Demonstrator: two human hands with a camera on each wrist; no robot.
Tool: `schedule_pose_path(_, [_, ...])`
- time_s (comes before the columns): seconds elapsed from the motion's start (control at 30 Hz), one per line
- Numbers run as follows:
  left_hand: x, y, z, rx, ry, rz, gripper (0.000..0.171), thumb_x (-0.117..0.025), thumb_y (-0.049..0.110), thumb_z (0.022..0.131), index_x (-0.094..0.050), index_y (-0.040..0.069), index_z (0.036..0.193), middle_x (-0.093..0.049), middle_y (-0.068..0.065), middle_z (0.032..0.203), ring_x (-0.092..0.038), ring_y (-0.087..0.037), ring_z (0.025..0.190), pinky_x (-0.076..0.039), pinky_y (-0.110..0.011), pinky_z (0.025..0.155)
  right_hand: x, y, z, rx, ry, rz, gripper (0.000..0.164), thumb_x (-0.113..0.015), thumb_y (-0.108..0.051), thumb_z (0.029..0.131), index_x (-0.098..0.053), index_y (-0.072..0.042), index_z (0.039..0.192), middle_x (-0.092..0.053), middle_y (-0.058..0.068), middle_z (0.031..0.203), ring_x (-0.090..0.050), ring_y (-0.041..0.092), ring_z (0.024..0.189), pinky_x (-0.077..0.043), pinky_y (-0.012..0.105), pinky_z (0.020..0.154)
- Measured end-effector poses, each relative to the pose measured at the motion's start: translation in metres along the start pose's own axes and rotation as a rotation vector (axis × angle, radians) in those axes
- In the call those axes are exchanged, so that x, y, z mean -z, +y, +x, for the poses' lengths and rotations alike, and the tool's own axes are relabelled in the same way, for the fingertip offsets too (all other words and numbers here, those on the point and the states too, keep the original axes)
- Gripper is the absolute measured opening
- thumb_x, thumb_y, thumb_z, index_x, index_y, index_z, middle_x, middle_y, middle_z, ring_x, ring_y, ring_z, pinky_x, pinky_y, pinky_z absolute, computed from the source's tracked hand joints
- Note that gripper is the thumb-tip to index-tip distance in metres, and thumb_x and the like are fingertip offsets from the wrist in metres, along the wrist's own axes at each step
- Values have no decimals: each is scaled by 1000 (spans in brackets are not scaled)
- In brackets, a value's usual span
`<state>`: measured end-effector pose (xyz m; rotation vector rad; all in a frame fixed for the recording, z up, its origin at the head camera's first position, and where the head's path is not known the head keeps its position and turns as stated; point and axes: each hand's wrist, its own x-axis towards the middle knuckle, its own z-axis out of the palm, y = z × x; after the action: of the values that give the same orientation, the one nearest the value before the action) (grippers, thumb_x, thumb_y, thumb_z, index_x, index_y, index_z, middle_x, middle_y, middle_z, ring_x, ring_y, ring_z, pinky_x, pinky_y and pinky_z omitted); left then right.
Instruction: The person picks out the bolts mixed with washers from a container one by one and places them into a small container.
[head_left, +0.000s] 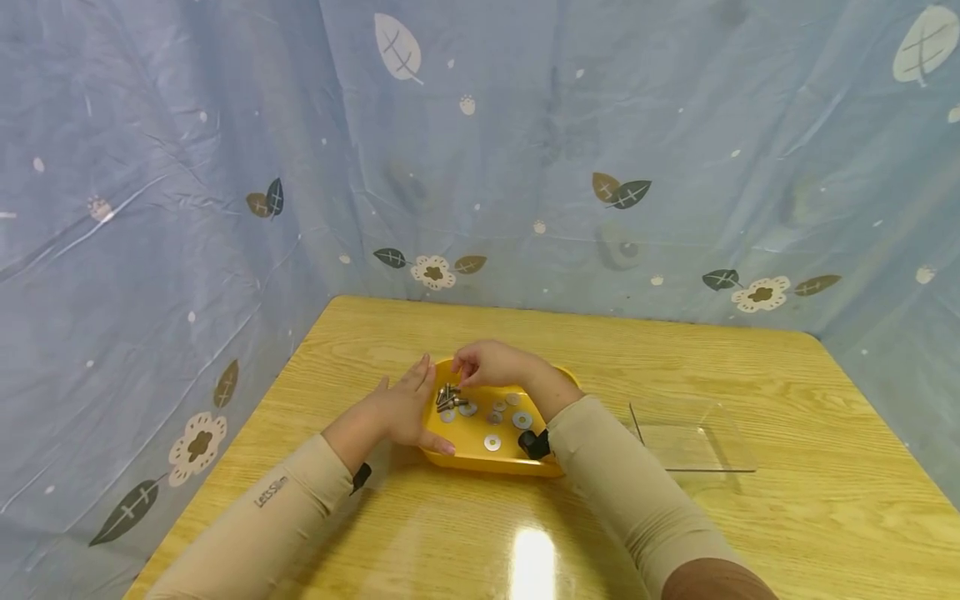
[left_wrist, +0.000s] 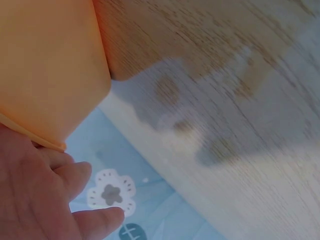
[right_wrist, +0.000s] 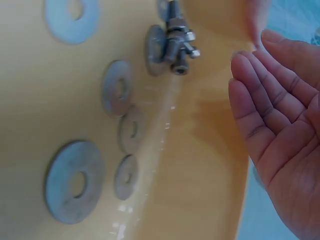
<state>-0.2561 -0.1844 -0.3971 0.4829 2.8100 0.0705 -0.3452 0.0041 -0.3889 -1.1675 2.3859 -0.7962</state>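
Note:
A yellow tray on the wooden table holds several flat metal washers and a small pile of socket-head bolts at its left end. My left hand rests at the tray's left edge, its thumb over the near left corner and its fingers stretched along the side. Over the far left part of the tray, my right hand hangs above the bolts. In the right wrist view its fingers bend loosely beside the tray wall, with the palm bare and no object visible between thumb and fingertips.
To the right of the tray stands a clear plastic box on the table. A blue patterned curtain hangs behind the table and along its sides.

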Motion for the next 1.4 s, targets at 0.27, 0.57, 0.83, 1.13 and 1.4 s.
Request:
schedule_pose_path(0.27, [1,1,0,-6,-1,4,133,-53,84,55,-1,3,146,9,-13,152,-3,-25,140,-15,-63,101,-12,7,1,-72,-108,-65,26,-65,-9,84,-62,-4,109,-65,-3,81,-58,7,72,-47,22,68])
schedule_pose_path(0.57, [1,0,2,5,-3,28,134,-52,86,54,0,5,147,11,-12,152,-1,-23,140,-15,-62,102,-16,8,0,-122,-125,-160,14,-69,-9,81,-65,-7,94,-62,-3,81,-56,9,75,-46,23,70])
schedule_pose_path(0.83, [4,1,2,16,-25,23,134,-52,86,54,2,5,147,12,-11,152,-1,-22,139,-14,-61,103,-20,12,2,-137,-136,-119,8,-69,-6,80,-66,-6,88,-61,-4,75,-56,9,67,-47,22,63])
schedule_pose_path(1.13, [5,1,1,9,-17,-10,135,-54,85,53,-1,4,147,11,-12,152,-2,-24,140,-13,-62,102,-25,17,2,-125,-152,-51,17,-67,-4,81,-60,-6,96,-59,2,80,-56,14,62,-46,23,57])
schedule_pose_path(1.4, [5,2,0,14,-25,-12,134,-55,84,54,0,4,147,11,-12,152,-2,-25,139,-13,-62,102,-29,21,3,-142,-151,63,29,-66,-2,82,-56,-6,109,-59,8,77,-57,18,55,-48,27,53])
